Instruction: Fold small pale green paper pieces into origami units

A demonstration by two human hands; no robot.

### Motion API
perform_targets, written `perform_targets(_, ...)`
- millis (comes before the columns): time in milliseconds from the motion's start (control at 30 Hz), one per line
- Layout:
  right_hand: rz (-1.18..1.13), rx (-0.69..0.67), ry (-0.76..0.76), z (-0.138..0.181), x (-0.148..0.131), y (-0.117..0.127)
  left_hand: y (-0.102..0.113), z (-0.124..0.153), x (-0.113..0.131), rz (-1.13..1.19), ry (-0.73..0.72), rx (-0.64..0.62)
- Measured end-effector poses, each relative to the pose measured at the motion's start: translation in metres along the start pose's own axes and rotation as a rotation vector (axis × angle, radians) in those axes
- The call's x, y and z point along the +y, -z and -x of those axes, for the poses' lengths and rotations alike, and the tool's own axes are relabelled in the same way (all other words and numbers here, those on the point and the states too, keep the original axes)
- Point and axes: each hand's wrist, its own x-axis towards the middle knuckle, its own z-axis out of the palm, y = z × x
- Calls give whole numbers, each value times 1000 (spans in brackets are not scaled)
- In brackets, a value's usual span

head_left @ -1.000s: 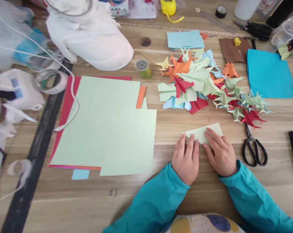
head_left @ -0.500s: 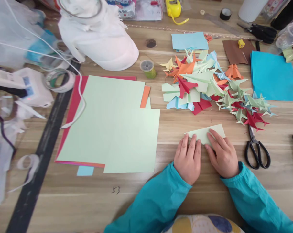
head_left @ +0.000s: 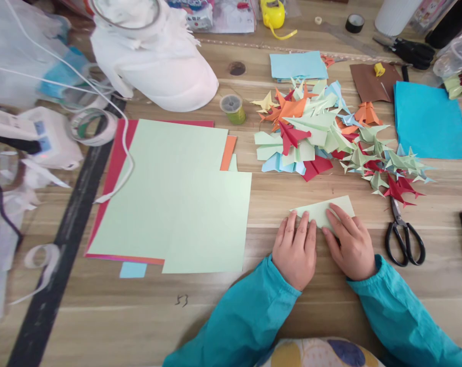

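A folded pale green paper lies flat on the wooden table in front of me. My left hand rests palm down with its fingertips on the paper's lower left edge. My right hand presses on its right part, fingers stretched out, covering the lower right corner. Both hands lie open and grip nothing. Just beyond the paper sits a pile of folded paper planes in green, red, orange and blue. To the right of my right hand are black-handled scissors, their blade tips partly under the pile.
Large pale green sheets are stacked over red ones on the left, under a white cord. Behind stand a thread spool and a white cloth-draped object. Blue paper lies at right, light blue sheets at the back.
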Motion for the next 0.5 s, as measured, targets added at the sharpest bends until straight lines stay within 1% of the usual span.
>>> perform_targets(500,6,-3,-14,-1,-1,0,-1,1,0,10,-2,-14)
